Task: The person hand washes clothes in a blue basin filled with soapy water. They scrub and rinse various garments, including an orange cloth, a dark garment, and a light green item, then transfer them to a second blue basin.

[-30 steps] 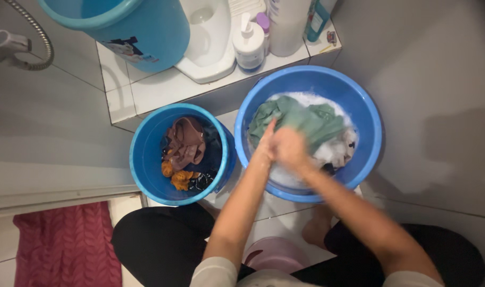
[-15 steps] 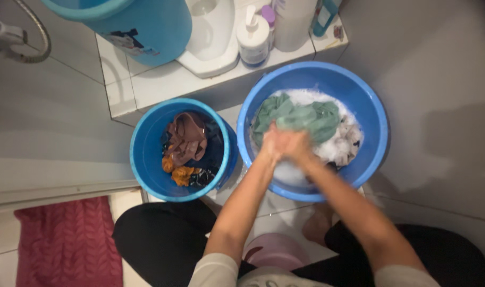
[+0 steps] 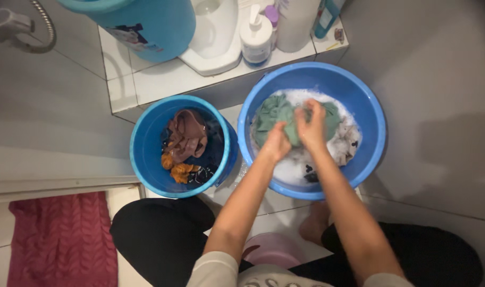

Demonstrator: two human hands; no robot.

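Note:
A wide blue basin (image 3: 371,109) on the tiled floor holds soapy water, white foam and wet clothes. A green garment (image 3: 271,111) lies on top of them. My left hand (image 3: 277,142) grips the near part of that green cloth. My right hand (image 3: 311,125) clutches it a little farther in, fingers curled into the fabric. Both hands are inside the basin, close together. White and dark laundry (image 3: 346,142) shows under the foam at the right.
A smaller blue bucket (image 3: 146,154) to the left holds brown, orange and dark clothes. A raised tiled ledge (image 3: 162,79) behind carries a big blue tub (image 3: 146,26), a white dipper and bottles. A pink stool (image 3: 277,251) sits between my knees; a red mat (image 3: 61,239) lies lower left.
My hands, pressed together over the cloth before, have moved apart. The right hand has pushed farther into the basin along the green garment, which has bunched up toward the left.

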